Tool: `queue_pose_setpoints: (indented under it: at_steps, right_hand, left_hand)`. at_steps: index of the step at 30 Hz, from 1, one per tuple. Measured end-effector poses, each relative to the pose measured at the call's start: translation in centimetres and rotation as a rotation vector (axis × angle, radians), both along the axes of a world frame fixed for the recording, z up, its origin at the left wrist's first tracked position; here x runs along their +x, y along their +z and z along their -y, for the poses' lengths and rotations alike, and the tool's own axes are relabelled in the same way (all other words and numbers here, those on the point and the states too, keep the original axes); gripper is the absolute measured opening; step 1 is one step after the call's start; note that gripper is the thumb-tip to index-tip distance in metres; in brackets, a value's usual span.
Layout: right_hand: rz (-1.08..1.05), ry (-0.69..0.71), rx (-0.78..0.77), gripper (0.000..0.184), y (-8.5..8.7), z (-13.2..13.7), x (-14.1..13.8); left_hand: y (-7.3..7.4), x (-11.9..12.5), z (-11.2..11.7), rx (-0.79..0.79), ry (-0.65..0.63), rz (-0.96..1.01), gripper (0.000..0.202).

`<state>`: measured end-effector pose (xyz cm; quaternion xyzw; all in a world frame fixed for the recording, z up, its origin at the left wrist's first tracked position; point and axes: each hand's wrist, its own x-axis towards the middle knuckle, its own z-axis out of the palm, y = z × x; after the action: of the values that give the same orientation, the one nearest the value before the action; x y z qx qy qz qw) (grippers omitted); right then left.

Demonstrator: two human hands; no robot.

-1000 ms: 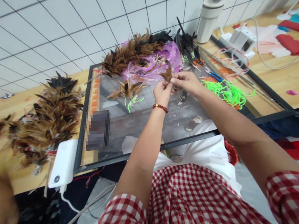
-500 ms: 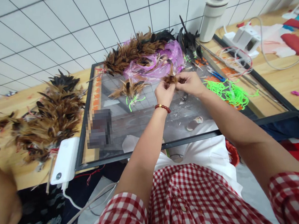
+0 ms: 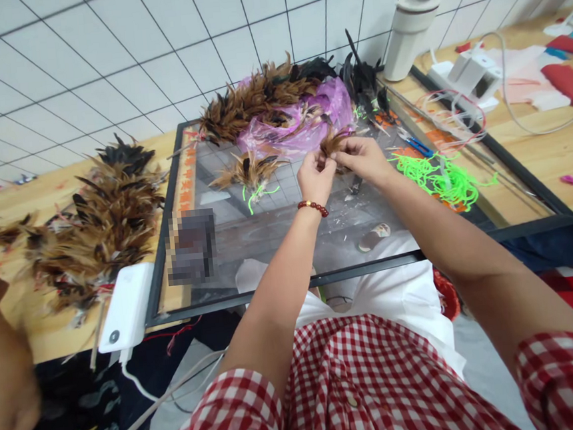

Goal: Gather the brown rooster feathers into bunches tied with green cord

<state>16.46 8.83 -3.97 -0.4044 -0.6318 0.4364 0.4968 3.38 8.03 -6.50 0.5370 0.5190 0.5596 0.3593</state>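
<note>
Both my hands meet over the glass-topped frame (image 3: 268,236), with fingers closed around a small tuft of brown feathers (image 3: 331,143). My left hand (image 3: 314,176) pinches it from the left, a beaded bracelet on its wrist. From the other side, my right hand (image 3: 364,158) grips the tuft between thumb and fingers. The feather bases are hidden by the fingers. To the left lies a feather bunch (image 3: 250,171) tied with bright green cord. Beyond my hands rests a crumpled purple plastic bag (image 3: 293,126) holding loose feathers.
A long feather garland (image 3: 261,97) and black feathers (image 3: 366,87) lie by the tiled wall. At right are green cords (image 3: 447,181), blue snips (image 3: 415,142), a white tumbler (image 3: 409,37) and a power strip (image 3: 475,75). At left are more feathers (image 3: 101,224), a power bank (image 3: 128,306) and another person's arm (image 3: 5,380).
My fingers have shifted slightly around the feather tuft, which now stands more upright above them. The bunch with green cord stays in place.
</note>
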Motion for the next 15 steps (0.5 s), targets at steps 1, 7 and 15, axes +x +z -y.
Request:
queue_pose_setpoints:
  at_steps: [1, 7, 15]
  right_hand:
    - [-0.006, 0.009, -0.012, 0.027, 0.2, 0.2, 0.0]
    - [-0.002, -0.069, -0.037, 0.019, 0.8, 0.5, -0.3]
    - [-0.012, -0.147, 0.066, 0.011, 0.7, 0.0, 0.0]
  left_hand:
    - [0.1, 0.0, 0.2, 0.0, 0.007, -0.008, 0.009]
    - [1.7, 0.1, 1.8, -0.058, -0.012, -0.064, 0.008]
    - [1.9, 0.1, 2.1, -0.098, -0.038, -0.036, 0.007]
